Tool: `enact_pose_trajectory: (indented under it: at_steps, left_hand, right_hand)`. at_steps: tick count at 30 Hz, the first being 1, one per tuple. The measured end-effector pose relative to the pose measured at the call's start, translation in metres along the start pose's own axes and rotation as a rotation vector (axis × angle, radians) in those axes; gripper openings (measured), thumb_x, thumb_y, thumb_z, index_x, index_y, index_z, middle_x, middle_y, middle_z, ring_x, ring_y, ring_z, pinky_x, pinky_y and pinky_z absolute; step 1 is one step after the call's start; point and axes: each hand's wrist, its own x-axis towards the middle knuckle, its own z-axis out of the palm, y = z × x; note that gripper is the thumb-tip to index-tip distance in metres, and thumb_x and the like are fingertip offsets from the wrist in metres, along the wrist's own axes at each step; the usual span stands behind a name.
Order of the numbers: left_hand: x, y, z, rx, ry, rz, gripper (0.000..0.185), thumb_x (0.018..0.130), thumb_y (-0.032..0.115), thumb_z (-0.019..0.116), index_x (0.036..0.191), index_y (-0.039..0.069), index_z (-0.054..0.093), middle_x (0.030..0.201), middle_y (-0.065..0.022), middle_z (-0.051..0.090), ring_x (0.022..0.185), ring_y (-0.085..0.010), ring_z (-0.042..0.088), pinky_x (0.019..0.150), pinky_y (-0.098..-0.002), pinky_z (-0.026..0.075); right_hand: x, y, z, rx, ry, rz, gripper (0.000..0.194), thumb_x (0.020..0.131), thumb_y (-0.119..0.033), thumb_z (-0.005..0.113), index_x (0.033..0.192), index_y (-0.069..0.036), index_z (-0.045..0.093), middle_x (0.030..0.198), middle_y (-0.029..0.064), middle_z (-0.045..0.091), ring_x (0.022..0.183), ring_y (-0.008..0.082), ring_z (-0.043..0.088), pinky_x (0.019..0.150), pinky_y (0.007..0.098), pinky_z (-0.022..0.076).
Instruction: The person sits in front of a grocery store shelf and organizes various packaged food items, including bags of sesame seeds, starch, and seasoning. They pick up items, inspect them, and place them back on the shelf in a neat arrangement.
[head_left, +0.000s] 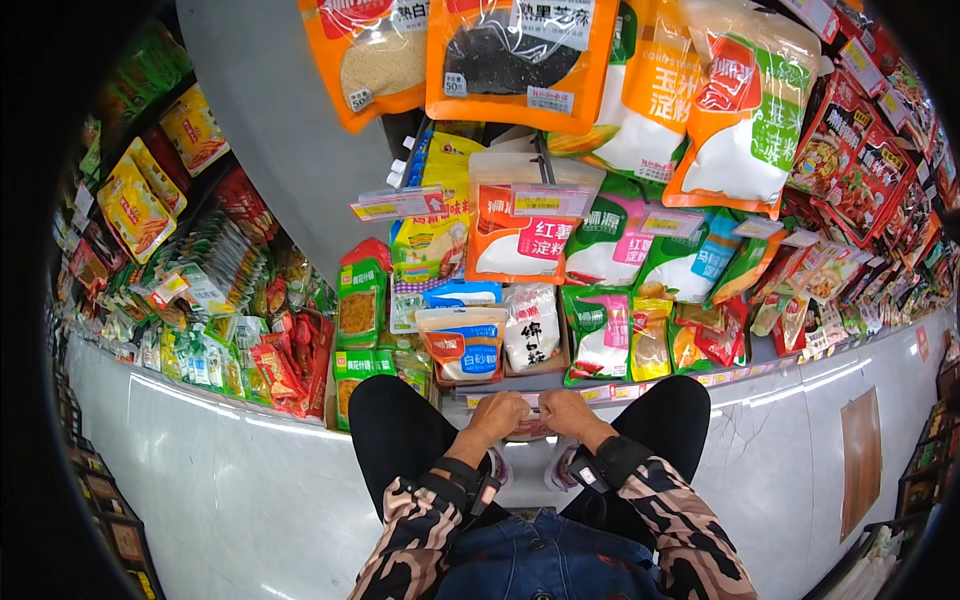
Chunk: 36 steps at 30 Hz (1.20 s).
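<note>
Low between my bent knees, my left hand (498, 417) and my right hand (574, 417) are close together, fingers curled. Both grip a small red-and-white packet (529, 428), mostly hidden by my hands. Just beyond them runs the shelf's front edge with price labels (596, 393). On that bottom shelf stand a blue-and-white bag of sugar (463, 349), a white bag of sugar (532, 326) and a green-and-pink starch pouch (598, 337). A green packet (354, 375) is beside my left knee.
Starch pouches (742, 112) and orange sesame pouches (517, 64) hang from hooks overhead, close in front. A grey pillar (262, 97) rises on the left. Further packets (210, 277) fill the left shelves. Pale floor tiles (247, 487) surround me, with a brown floor panel (860, 461) at right.
</note>
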Motion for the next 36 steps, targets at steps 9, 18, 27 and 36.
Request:
enact_pose_trajectory:
  at_steps: [9,18,27,36]
  left_hand:
    - [0.010,0.062,-0.113,-0.343,0.279,0.070,0.011,0.081,0.010,0.060,0.086,0.003,0.065,0.082,-0.0110,0.060,0.076,-0.0273,0.060,0.069,-0.0335,0.047]
    - [0.057,0.086,-0.204,-0.273,0.452,0.191,0.014,0.081,0.015,0.063,0.085,0.002,0.066,0.074,-0.0106,0.060,0.065,-0.0257,0.058,0.060,-0.0332,0.045]
    - [0.100,0.083,-0.242,-0.423,0.598,0.190,0.017,0.081,0.013,0.064,0.089,-0.002,0.067,0.074,-0.0107,0.062,0.066,-0.0174,0.058,0.060,-0.0302,0.046]
    - [0.123,0.071,-0.242,-0.410,0.625,0.170,0.018,0.079,0.013,0.064,0.091,-0.001,0.065,0.077,-0.0124,0.062,0.073,-0.0299,0.061,0.065,-0.0355,0.047]
  right_hand:
    - [-0.005,-0.073,-0.131,0.232,0.230,-0.075,0.009,0.076,-0.006,0.061,0.085,-0.002,0.061,0.080,0.0131,0.059,0.075,0.0296,0.061,0.066,0.0332,0.0472]
    - [0.051,-0.107,-0.209,-0.049,0.615,-0.215,0.005,0.073,-0.009,0.062,0.072,-0.004,0.061,0.072,0.0118,0.060,0.074,0.0308,0.058,0.077,0.0417,0.0421]
    - [0.096,-0.106,-0.225,0.069,0.854,-0.208,0.010,0.077,-0.013,0.061,0.074,-0.004,0.061,0.075,0.0113,0.059,0.081,0.0297,0.054,0.098,0.0466,0.0306]
    - [0.118,-0.093,-0.227,0.284,0.865,-0.325,0.014,0.075,-0.007,0.058,0.087,-0.001,0.060,0.080,0.0132,0.057,0.084,0.0331,0.052,0.094,0.0429,0.0328]
